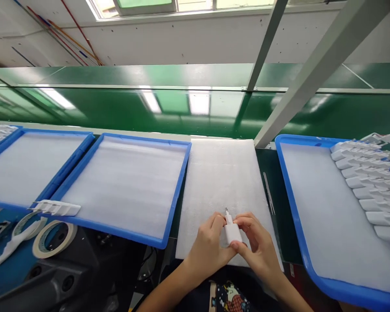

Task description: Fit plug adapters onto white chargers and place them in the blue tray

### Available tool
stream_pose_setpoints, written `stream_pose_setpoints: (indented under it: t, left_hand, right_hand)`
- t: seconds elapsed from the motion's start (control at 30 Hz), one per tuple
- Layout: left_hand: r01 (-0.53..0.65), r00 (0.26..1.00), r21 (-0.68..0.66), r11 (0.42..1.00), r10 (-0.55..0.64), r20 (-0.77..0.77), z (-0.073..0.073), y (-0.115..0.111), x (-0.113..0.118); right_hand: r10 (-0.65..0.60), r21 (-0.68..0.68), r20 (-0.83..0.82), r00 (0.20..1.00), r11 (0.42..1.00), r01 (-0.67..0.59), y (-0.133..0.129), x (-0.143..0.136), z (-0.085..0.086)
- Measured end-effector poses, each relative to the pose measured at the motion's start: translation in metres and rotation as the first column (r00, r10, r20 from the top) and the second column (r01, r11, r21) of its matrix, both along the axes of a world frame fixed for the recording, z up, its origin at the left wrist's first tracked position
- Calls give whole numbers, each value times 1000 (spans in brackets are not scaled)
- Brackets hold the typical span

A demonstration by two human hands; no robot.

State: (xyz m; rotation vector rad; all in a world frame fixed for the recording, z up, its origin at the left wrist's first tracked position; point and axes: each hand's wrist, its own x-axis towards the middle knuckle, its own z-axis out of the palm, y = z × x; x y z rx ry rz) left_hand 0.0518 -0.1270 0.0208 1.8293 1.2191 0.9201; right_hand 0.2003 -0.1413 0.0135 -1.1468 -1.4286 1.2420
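Observation:
A white plug-in charger with metal pins at its far end is held between both hands, above a white foam sheet. My left hand grips its left side, fingers curled and thumb at the near end. From the right, my right hand pinches the same charger, with the thumb along its near edge and the fingers beside the neck of the plug. The pins point away from me. Parts of the charger's sides are hidden behind the fingers.
Blue trays lined with white sheets lie to the left. Another blue tray at right holds rows of white chargers. Tweezers lie beside the foam sheet. Tape rolls sit lower left. A metal post rises at right.

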Motion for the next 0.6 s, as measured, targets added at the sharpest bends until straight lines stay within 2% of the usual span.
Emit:
stream_pose_setpoints:
  t: [0.13,0.2,0.3,0.37,0.47,0.6]
  left_hand:
    - [-8,997,-18,1000,7,-75,-3,-2,1]
    - [-22,986,-34,999,16,-168,-2,-4,1]
    - [-50,941,-46,998,32,-338,4,-9,1]
    - [-58,919,-34,998,40,-392,7,-14,2]
    - [-22,922,-5,1000,19,-388,7,-18,3]
    - [-1,939,31,1000,11,-344,0,-20,3]
  right_hand:
    - [-7,9,25,1000,1000,7,-1,3,-9]
    - [-16,30,67,998,999,14,-3,3,-14]
    - [-56,101,219,974,994,35,-6,3,-22]
    - [-108,186,335,936,981,47,-8,3,-25]
    - [-144,276,394,908,961,33,-8,5,-27]
    - [-17,196,354,935,979,-57,-5,10,-29]
